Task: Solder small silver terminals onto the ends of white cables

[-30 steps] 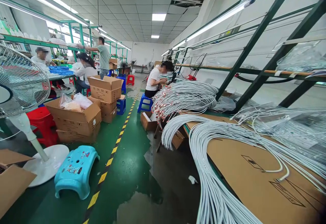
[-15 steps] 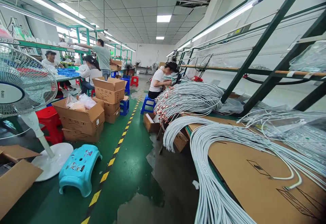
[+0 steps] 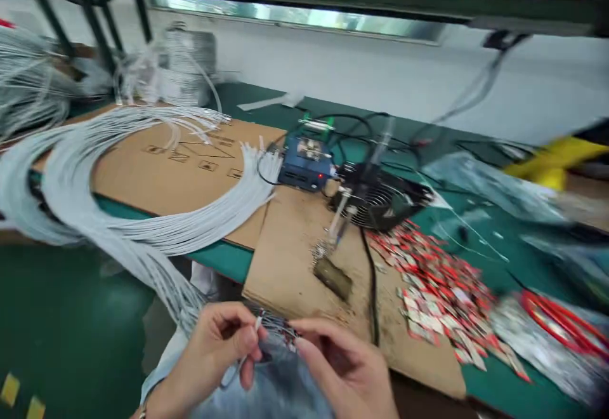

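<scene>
My left hand is closed at the lower middle, its thumb and forefinger pinching a thin white cable. To its right, my right hand has its thumb and forefinger together at the reddish cable ends; blur hides the finer detail. Both hands are above my lap, in front of the table's edge. A thick bundle of white cables curves over the table and hangs down toward my left hand. Brown cardboard lies just beyond my fingers.
A blue box with a red light stands at the back of the cardboard, beside a black fan-like device. Many small red-and-white pieces are heaped to the right, near red-handled pliers. A cable coil stands at back left.
The view has swung from the aisle, fan and co-workers to the table on the right and lowered. Both my hands, out of view before, now show at the cable ends.
</scene>
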